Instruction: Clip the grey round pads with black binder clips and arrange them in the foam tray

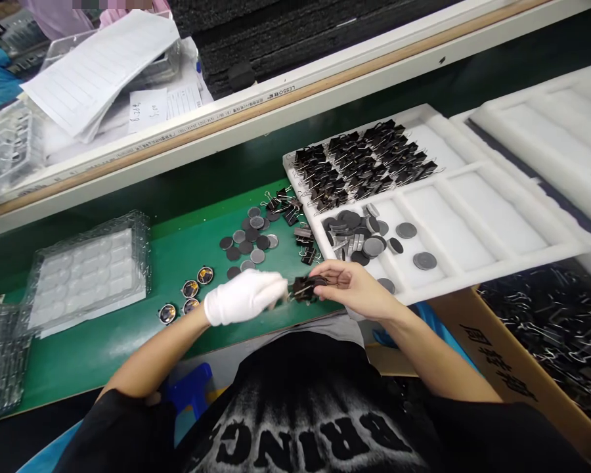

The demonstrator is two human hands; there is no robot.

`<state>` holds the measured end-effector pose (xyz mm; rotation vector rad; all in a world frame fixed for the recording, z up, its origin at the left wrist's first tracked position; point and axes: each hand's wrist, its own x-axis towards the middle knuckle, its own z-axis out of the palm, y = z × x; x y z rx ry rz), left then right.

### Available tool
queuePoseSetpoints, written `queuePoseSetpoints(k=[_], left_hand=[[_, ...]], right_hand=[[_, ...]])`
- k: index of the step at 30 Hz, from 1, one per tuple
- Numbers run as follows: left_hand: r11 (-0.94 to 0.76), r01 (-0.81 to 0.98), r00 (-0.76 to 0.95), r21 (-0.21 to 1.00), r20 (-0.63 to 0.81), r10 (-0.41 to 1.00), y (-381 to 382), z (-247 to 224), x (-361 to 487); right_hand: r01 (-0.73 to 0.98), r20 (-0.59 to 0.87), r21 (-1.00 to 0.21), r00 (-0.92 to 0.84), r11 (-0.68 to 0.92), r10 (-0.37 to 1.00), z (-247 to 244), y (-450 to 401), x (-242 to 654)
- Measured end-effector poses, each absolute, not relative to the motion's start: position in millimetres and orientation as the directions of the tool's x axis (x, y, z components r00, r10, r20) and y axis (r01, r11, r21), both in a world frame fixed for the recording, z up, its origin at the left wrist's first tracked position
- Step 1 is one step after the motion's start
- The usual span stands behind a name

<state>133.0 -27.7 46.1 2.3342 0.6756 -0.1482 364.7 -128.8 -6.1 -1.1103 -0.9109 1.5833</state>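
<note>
My left hand point(246, 297), in a white glove, has its fingertips together at the left side of a black binder clip point(301, 288); whether it grips the clip's handle is blurred. My bare right hand point(349, 286) holds the clip from the right, together with a dark round disc. Loose grey and black discs point(257, 242) lie on the green table point(177, 253) beyond my hands. More binder clips point(305, 236) are beside the white tray. Several round pieces with shiny gold-and-black faces point(190, 289) sit left of my gloved hand.
A white foam tray point(408, 289) holds discs and rows of clipped pieces point(364, 161). Clear plastic trays point(88, 269) are stacked at the left. A carton of binder clips point(556, 341) stands at the right. A raised ledge point(246, 108) runs behind the table.
</note>
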Motion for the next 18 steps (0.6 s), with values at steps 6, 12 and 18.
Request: queuePoseSetpoints(k=[6, 12, 18], left_hand=[[-0.808, 0.581, 0.812, 0.095, -0.005, 0.584, 29.1, 21.8, 199.4], [-0.832, 0.492, 0.871, 0.256, -0.135, 0.473, 64.9, -0.5, 216.7], [-0.710, 0.616, 0.662, 0.341, 0.264, 0.702, 49.7, -2.9, 185.9]], right_hand=[[-0.756, -0.348, -0.596, -0.058, -0.269, 0.935, -10.0, -143.9, 364.8], [-0.806, -0.350, -0.548, -0.024, -0.225, 0.936, -15.6, -153.9, 365.4], [-0.753, -0.299, -0.638, 0.049, -0.162, 0.953, -20.5, -145.4, 362.9]])
